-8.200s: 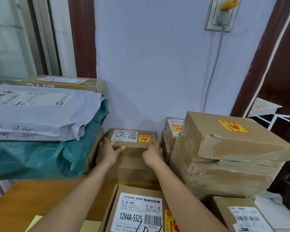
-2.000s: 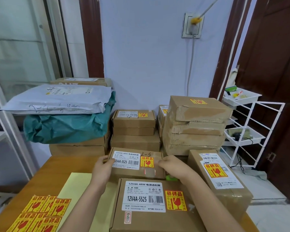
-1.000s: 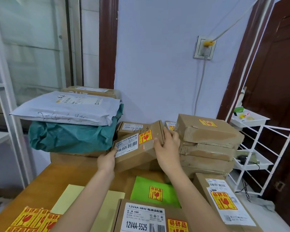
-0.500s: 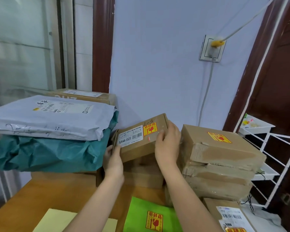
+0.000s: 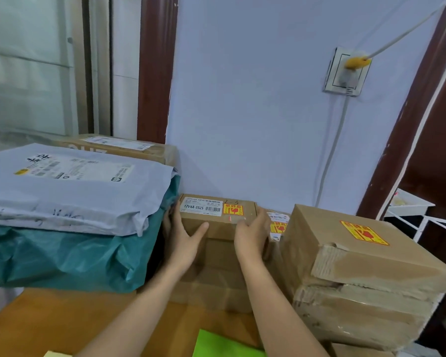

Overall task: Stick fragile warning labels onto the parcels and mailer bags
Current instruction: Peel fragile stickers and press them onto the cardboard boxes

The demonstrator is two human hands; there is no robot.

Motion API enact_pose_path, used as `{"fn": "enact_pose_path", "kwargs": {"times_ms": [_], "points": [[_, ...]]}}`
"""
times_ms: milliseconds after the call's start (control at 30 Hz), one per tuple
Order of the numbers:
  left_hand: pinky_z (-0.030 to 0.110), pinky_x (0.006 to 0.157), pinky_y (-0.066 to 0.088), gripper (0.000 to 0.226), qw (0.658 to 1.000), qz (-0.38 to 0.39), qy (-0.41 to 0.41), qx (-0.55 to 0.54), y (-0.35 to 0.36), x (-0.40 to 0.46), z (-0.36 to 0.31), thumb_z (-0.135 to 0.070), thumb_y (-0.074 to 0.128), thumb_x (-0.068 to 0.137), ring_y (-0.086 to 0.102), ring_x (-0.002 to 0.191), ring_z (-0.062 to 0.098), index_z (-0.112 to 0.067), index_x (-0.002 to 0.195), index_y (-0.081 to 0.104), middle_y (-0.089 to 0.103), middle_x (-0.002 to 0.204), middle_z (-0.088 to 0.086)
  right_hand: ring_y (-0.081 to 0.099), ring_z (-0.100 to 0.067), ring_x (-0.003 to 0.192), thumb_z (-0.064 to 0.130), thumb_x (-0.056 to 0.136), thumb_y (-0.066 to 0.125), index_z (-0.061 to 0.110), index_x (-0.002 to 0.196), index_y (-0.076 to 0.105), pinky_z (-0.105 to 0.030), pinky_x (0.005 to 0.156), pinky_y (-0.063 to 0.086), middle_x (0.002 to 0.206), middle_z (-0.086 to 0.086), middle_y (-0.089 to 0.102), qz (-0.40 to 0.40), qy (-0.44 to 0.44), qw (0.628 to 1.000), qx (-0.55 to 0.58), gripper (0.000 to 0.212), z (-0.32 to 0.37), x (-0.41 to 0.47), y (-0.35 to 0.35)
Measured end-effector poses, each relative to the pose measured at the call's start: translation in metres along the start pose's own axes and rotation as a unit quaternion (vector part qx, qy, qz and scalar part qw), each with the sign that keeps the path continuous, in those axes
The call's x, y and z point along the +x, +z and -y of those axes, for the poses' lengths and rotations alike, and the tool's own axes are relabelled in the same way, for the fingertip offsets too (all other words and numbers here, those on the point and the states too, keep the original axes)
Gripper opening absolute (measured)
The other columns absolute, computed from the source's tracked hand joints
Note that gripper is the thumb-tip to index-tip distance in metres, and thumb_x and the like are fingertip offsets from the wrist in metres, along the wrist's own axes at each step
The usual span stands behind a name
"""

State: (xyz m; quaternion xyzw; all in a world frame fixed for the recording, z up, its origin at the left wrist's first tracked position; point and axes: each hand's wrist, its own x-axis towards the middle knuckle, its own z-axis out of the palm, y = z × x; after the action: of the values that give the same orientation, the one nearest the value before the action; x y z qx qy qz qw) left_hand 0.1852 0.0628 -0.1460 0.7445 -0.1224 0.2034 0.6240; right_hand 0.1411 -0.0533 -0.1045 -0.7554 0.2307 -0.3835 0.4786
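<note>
A small brown parcel [image 5: 216,222] with a white address label and a yellow-red fragile label [image 5: 233,209] lies flat on top of a stack of like boxes against the wall. My left hand [image 5: 183,238] grips its left end, thumb across the front face. My right hand [image 5: 251,234] grips its right end. A grey mailer bag [image 5: 70,191] lies on a teal mailer bag [image 5: 62,258] to the left. To the right, taped cardboard parcels [image 5: 358,274] are stacked, the top one carrying a fragile label [image 5: 363,233].
A wooden table [image 5: 49,323] runs along the bottom, with a green mailer [image 5: 222,346] at its front edge. A long box [image 5: 124,148] lies behind the grey bag. A white wire rack [image 5: 420,217] stands at right. A wall socket [image 5: 346,70] with a cable hangs above.
Both hands carried the labelled parcel up from the table, tilted, and set it level on top of the stack by the wall.
</note>
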Motion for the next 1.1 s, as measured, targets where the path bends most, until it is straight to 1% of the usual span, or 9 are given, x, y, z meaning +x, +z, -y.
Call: {"fn": "enact_pose_path", "kwargs": {"times_ms": [233, 400, 467, 533, 700, 767, 833, 900, 1100], "points": [[0.047, 0.114, 0.022, 0.085, 0.992, -0.027, -0.009, 0.122, 0.004, 0.008, 0.004, -0.036, 0.068, 0.083, 0.017, 0.143, 0.029, -0.022, 0.15, 0.018, 0.016, 0.156, 0.009, 0.028, -0.026, 0.136, 0.01, 0.097, 0.044, 0.001, 0.135, 0.042, -0.033, 0.113, 0.023, 0.143, -0.013, 0.038, 0.049, -0.034, 0.991, -0.123, 0.039, 0.002, 0.005, 0.006], [0.041, 0.095, 0.041, 0.081, 0.981, 0.004, -0.078, 0.175, -0.009, -0.003, -0.012, -0.034, 0.062, 0.089, 0.042, 0.127, 0.036, -0.027, 0.151, 0.011, 0.032, 0.148, 0.018, 0.014, -0.027, 0.144, 0.023, 0.098, 0.049, 0.003, 0.138, 0.039, -0.039, 0.118, 0.012, 0.153, -0.014, 0.024, 0.071, -0.063, 0.978, -0.183, 0.046, 0.007, -0.019, -0.007], [0.033, 0.079, 0.041, 0.078, 0.98, 0.023, -0.073, 0.183, -0.017, -0.013, -0.016, -0.024, 0.059, 0.092, 0.054, 0.113, 0.035, -0.029, 0.152, 0.009, 0.036, 0.146, 0.018, 0.006, -0.026, 0.146, 0.018, 0.098, 0.047, 0.006, 0.143, 0.033, -0.037, 0.118, 0.01, 0.156, -0.014, 0.015, 0.093, -0.082, 0.975, -0.187, 0.049, 0.012, -0.035, -0.016], [0.031, 0.075, 0.039, 0.078, 0.978, 0.046, -0.049, 0.199, -0.026, -0.027, -0.02, -0.02, 0.056, 0.093, 0.056, 0.109, 0.036, -0.03, 0.152, 0.007, 0.03, 0.151, 0.017, 0.004, -0.025, 0.145, 0.015, 0.097, 0.046, 0.007, 0.14, 0.037, -0.036, 0.116, 0.014, 0.156, -0.012, 0.014, 0.116, -0.094, 0.972, -0.183, 0.045, 0.016, -0.049, -0.026], [0.03, 0.105, 0.031, 0.074, 0.982, 0.111, -0.04, 0.15, -0.052, -0.07, -0.032, -0.014, 0.052, 0.094, 0.03, 0.14, 0.027, -0.032, 0.151, 0.009, 0.012, 0.159, 0.011, 0.026, -0.023, 0.136, 0.012, 0.093, 0.047, 0.006, 0.121, 0.057, -0.025, 0.102, 0.027, 0.145, -0.009, 0.033, 0.153, -0.078, 0.972, -0.157, 0.03, 0.025, -0.069, -0.051], [0.026, 0.099, 0.032, 0.061, 0.984, 0.121, -0.036, 0.125, -0.064, -0.085, -0.034, -0.015, 0.052, 0.094, 0.038, 0.135, 0.023, -0.028, 0.148, 0.026, 0.031, 0.154, 0.004, 0.04, -0.023, 0.127, 0.011, 0.092, 0.048, 0.008, 0.114, 0.061, -0.021, 0.094, 0.03, 0.133, -0.008, 0.044, 0.185, -0.077, 0.97, -0.14, 0.026, 0.026, -0.077, -0.063], [0.019, 0.08, 0.033, 0.042, 0.984, 0.12, -0.033, 0.13, -0.076, -0.099, -0.038, -0.016, 0.054, 0.094, 0.053, 0.112, 0.02, -0.018, 0.136, 0.047, 0.054, 0.135, 0.007, 0.047, -0.02, 0.121, 0.013, 0.091, 0.05, 0.01, 0.111, 0.064, -0.016, 0.088, 0.03, 0.129, -0.007, 0.05, 0.212, -0.079, 0.965, -0.134, 0.025, 0.028, -0.089, -0.076], [0.018, 0.073, 0.031, 0.029, 0.986, 0.121, -0.031, 0.108, -0.087, -0.115, -0.043, -0.016, 0.056, 0.093, 0.053, 0.095, 0.013, -0.012, 0.123, 0.058, 0.064, 0.118, 0.008, 0.05, -0.017, 0.119, 0.014, 0.092, 0.05, 0.012, 0.109, 0.066, -0.016, 0.089, 0.031, 0.127, -0.005, 0.056, 0.231, -0.079, 0.961, -0.131, 0.024, 0.029, -0.103, -0.09], [0.024, 0.091, 0.039, 0.022, 0.992, 0.082, -0.096, -0.016, -0.125, -0.16, -0.06, -0.014, 0.056, 0.094, 0.055, 0.105, 0.011, -0.016, 0.115, 0.058, 0.061, 0.112, -0.004, 0.054, -0.007, 0.103, 0.015, 0.095, 0.05, 0.012, 0.107, 0.068, -0.018, 0.087, 0.036, 0.112, 0.002, 0.063, 0.23, -0.06, 0.968, -0.08, 0.022, 0.036, -0.141, -0.136]]}}
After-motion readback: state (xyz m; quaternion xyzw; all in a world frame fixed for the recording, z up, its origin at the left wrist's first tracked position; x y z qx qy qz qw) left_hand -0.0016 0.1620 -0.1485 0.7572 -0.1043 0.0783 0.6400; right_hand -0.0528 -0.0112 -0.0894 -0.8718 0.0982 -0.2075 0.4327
